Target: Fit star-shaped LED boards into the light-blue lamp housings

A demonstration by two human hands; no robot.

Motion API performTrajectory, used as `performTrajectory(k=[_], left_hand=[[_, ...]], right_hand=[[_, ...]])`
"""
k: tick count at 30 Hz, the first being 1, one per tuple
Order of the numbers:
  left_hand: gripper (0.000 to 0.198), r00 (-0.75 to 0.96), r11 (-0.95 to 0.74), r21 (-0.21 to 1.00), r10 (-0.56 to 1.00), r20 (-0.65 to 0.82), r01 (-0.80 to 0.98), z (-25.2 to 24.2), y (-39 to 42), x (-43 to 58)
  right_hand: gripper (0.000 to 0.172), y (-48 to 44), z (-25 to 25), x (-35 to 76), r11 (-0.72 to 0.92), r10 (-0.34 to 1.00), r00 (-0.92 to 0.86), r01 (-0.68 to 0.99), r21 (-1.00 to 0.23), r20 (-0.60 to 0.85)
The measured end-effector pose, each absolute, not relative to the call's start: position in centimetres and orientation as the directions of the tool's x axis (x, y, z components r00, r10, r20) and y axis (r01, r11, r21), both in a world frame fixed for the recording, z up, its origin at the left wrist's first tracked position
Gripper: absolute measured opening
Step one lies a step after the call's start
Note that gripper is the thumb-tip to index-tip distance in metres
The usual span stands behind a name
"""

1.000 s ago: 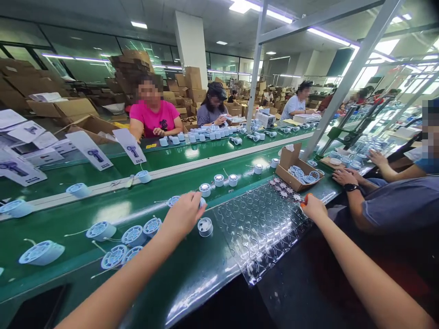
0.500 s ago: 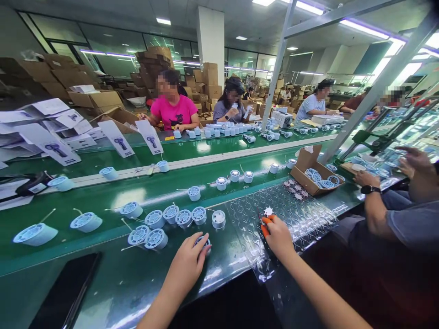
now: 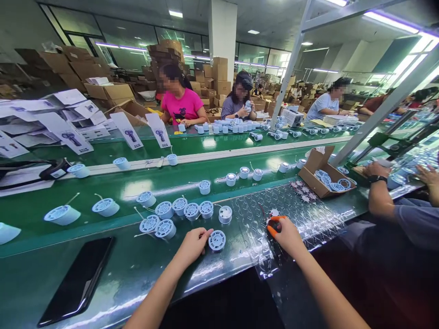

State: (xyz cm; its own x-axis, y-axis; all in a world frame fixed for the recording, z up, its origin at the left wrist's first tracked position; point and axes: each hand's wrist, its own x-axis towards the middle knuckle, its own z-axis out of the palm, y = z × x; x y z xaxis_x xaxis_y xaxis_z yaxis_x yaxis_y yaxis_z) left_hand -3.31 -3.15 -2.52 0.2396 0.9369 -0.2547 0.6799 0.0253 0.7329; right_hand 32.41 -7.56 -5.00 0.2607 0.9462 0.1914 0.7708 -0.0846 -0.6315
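Observation:
My left hand (image 3: 195,243) has its fingers closed together at the left rim of a light-blue round spoked housing (image 3: 216,240), which lies spoked face up on the bench. Orange coverings show on the fingertips of my right hand (image 3: 287,234). Its thumb and finger curl around something dark that I cannot make out, over a clear plastic tray (image 3: 308,219). A white star-shaped piece (image 3: 274,213) is at those fingertips, and a thin red wire (image 3: 261,210) shows beside it. Just beyond my left hand stands a similar blue cup (image 3: 225,214) with a white inside.
Several blue housings with thin leads (image 3: 164,210) sit left of centre, along the green conveyor (image 3: 130,188). A black phone (image 3: 77,281) lies at the front left. The cardboard box (image 3: 320,183) at right holds blue rings. A co-worker's arm (image 3: 380,196) reaches in beside it.
My left hand has drawn back left from over the housing to its rim, uncovering its face. My right hand stays by the star-shaped piece. The view has swung left.

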Motion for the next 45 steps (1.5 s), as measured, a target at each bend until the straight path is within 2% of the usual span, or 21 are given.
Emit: performTrajectory(k=[2,6,10,12,15,18,22,25,30,33,39,43,45], left_hand=[[0.050,0.215,-0.011,0.709,0.956,-0.198,0.705,-3.4,-3.8,-2.9],[0.045,0.236,-0.189,0.584,0.972,-0.005,0.790,-3.2,-5.2,-2.2],[0.024,0.309,-0.454,0.468,0.882,0.355,0.758,-0.9,-5.8,-2.1],[0.034,0.358,-0.607,0.453,0.775,0.521,0.653,0.3,-6.1,-1.9],[0.052,0.467,-0.757,0.477,0.652,0.597,0.447,1.6,-6.6,-1.5],[0.046,0.512,-0.777,0.504,0.629,0.585,0.378,1.9,-6.8,-1.8],[0.025,0.366,-0.674,0.599,0.738,0.567,0.432,1.1,-6.7,-3.2],[0.019,0.288,-0.598,0.676,0.801,0.524,0.430,0.0,-6.9,-3.8],[0.022,0.229,-0.418,0.799,0.908,0.351,0.433,-2.1,-6.8,-2.9],[0.027,0.205,-0.302,0.836,0.951,0.231,0.458,-3.3,-6.6,-2.1],[0.041,0.308,-0.344,0.765,0.930,0.198,0.545,-3.9,-7.1,-1.1],[0.049,0.380,-0.349,0.791,0.911,0.160,0.503,-3.4,-7.8,-0.8],[0.048,0.349,-0.312,0.799,0.927,0.137,0.513,-3.2,-7.9,-0.4]], right_hand=[[0.025,-7.6,-4.9,32.2,-0.082,0.933,0.294,0.737,-0.670,0.208],[0.035,-7.8,-3.8,31.5,-0.051,0.894,0.364,0.665,-0.745,0.263],[0.034,-8.4,-1.0,29.2,0.063,0.852,0.369,0.632,-0.773,0.371],[0.032,-8.9,0.8,27.0,0.164,0.856,0.287,0.637,-0.753,0.430],[0.036,-9.7,3.2,23.2,0.352,0.903,-0.008,0.589,-0.727,0.430],[0.036,-10.0,4.3,20.6,0.461,0.888,-0.250,0.475,-0.750,0.387],[0.027,-9.4,3.7,19.9,0.484,0.872,-0.321,0.445,-0.753,0.371],[0.025,-8.7,2.4,20.2,0.507,0.857,-0.383,0.499,-0.703,0.345],[0.026,-7.7,1.0,20.0,0.490,0.868,-0.414,0.623,-0.609,0.274],[0.026,-7.3,0.4,19.5,0.471,0.879,-0.407,0.654,-0.592,0.250],[0.022,-7.4,-0.6,18.4,0.458,0.886,-0.375,0.623,-0.634,0.272],[0.025,-8.1,-1.2,18.0,0.448,0.894,-0.335,0.665,-0.598,0.298],[0.027,-8.6,-1.6,18.0,0.425,0.905,-0.304,0.640,-0.640,0.297]])
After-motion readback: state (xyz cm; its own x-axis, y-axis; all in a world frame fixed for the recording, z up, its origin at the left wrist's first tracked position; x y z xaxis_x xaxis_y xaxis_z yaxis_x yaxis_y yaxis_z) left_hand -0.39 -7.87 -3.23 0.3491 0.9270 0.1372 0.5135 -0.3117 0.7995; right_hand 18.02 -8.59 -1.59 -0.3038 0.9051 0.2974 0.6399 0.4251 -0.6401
